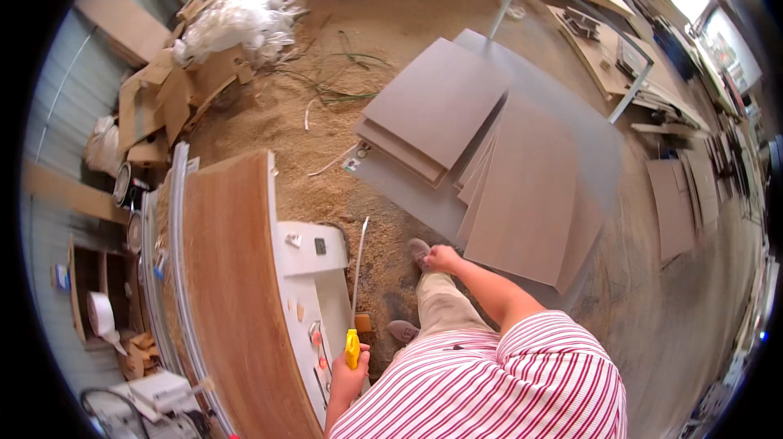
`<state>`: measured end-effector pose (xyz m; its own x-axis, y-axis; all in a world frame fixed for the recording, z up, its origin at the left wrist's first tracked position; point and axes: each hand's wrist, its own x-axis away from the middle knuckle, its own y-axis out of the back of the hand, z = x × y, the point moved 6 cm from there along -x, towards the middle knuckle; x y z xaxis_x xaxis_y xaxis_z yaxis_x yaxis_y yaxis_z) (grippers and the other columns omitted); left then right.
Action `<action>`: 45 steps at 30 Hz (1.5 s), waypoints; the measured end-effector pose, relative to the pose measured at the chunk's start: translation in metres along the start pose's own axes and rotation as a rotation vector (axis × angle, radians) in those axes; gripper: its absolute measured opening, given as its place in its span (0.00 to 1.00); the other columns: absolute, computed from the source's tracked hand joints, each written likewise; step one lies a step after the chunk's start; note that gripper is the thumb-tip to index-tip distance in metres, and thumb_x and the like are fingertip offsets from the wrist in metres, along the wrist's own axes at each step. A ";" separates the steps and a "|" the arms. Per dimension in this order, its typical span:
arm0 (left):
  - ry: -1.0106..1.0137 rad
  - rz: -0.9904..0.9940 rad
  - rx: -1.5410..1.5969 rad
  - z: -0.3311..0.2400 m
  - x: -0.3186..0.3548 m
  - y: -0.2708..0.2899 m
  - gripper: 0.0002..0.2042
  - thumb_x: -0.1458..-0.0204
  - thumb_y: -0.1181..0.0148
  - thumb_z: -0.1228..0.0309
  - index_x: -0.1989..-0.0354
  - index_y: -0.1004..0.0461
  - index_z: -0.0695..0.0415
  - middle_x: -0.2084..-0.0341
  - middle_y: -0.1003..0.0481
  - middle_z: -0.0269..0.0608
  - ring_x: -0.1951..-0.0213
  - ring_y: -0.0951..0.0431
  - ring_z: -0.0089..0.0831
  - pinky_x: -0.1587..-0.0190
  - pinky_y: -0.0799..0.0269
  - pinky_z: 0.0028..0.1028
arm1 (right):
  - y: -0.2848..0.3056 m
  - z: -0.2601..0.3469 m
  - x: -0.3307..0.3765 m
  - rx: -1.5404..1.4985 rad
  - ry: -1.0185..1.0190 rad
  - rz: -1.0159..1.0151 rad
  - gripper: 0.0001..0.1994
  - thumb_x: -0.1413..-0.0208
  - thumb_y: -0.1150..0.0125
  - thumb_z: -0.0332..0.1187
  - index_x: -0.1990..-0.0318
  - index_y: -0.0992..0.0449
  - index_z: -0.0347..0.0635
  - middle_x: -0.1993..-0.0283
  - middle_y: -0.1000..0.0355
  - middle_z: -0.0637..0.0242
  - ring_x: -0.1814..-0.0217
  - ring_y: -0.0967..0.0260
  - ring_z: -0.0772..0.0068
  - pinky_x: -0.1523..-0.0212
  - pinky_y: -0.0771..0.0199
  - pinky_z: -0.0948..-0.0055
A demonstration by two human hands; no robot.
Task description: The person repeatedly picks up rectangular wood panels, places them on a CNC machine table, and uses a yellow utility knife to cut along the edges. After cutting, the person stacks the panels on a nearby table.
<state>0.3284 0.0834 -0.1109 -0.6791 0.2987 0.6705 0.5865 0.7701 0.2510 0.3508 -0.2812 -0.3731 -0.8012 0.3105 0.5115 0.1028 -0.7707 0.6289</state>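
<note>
My left hand (pixel 349 375) is wrapped round a yellow-handled tool (pixel 352 349), low beside a white machine table. A long, thin pale rod or strip (pixel 359 268) runs away from the tool's front; whether it is part of the tool I cannot tell. My right hand (pixel 443 259) is a loose fist in front of my leg, over one shoe, with nothing seen in it. Ahead of it and to the right, brown flat panels (pixel 522 186) lie fanned out, beside a smaller stack of similar panels (pixel 444 105), on a grey platform (pixel 400 190).
At my left is the white machine table (pixel 306 264) with a wood-topped section (pixel 232 276). Sawdust (pixel 269 121) and loose green straps (pixel 351 97) cover the floor ahead. Cardboard (pixel 155 105) and plastic wrap (pixel 241 27) pile up far left. A metal frame (pixel 632 92) stands behind the panels.
</note>
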 end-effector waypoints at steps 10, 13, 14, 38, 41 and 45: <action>0.098 -0.145 0.342 -0.125 -0.153 -0.030 0.11 0.40 0.45 0.74 0.51 0.30 0.65 0.82 0.33 0.30 0.78 0.33 0.17 0.69 0.30 0.23 | 0.121 -0.115 -0.219 -0.340 -0.419 -0.401 0.16 0.47 0.35 0.40 0.59 0.23 0.36 0.62 0.22 0.53 0.55 0.24 0.58 0.52 0.26 0.62; -0.002 0.072 -0.046 -0.117 -0.208 -0.035 0.13 0.41 0.43 0.73 0.50 0.31 0.65 0.80 0.32 0.31 0.76 0.29 0.19 0.65 0.27 0.25 | 0.146 -0.145 -0.262 -0.424 -0.596 -0.498 0.23 0.48 0.33 0.39 0.49 0.29 0.34 0.51 0.25 0.48 0.48 0.27 0.53 0.47 0.29 0.59; 0.039 0.118 -0.035 -0.107 -0.218 -0.039 0.15 0.43 0.40 0.72 0.49 0.31 0.64 0.76 0.29 0.33 0.75 0.26 0.21 0.65 0.24 0.26 | 0.147 -0.153 -0.276 -0.485 -0.639 -0.529 0.25 0.49 0.32 0.39 0.47 0.31 0.34 0.49 0.26 0.48 0.47 0.27 0.53 0.46 0.29 0.59; 0.162 0.203 -0.098 -0.171 -0.255 -0.076 0.14 0.45 0.37 0.68 0.53 0.28 0.61 0.70 0.28 0.32 0.74 0.26 0.22 0.69 0.27 0.23 | 0.234 -0.114 -0.202 -0.837 -0.559 -0.653 0.20 0.58 0.25 0.34 0.62 0.30 0.37 0.64 0.27 0.64 0.62 0.31 0.73 0.59 0.28 0.69; -0.198 0.229 -0.231 -0.184 -0.258 -0.082 0.10 0.43 0.39 0.67 0.58 0.27 0.59 0.77 0.28 0.32 0.74 0.28 0.21 0.66 0.29 0.24 | 0.276 -0.095 -0.152 -0.696 -0.545 -0.684 0.20 0.59 0.25 0.35 0.64 0.31 0.37 0.67 0.28 0.65 0.65 0.31 0.73 0.60 0.28 0.69; -0.257 0.227 -0.283 -0.205 -0.264 -0.098 0.09 0.46 0.36 0.67 0.63 0.28 0.57 0.74 0.27 0.37 0.71 0.26 0.29 0.63 0.29 0.28 | 0.298 -0.107 -0.095 -0.489 -0.504 -0.703 0.22 0.62 0.27 0.41 0.69 0.35 0.39 0.72 0.30 0.63 0.69 0.32 0.67 0.64 0.29 0.68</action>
<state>0.5410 -0.1862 -0.1693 -0.5858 0.6008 0.5440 0.8069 0.4950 0.3223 0.3947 -0.6000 -0.2973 -0.2312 0.8975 0.3755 -0.6446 -0.4304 0.6319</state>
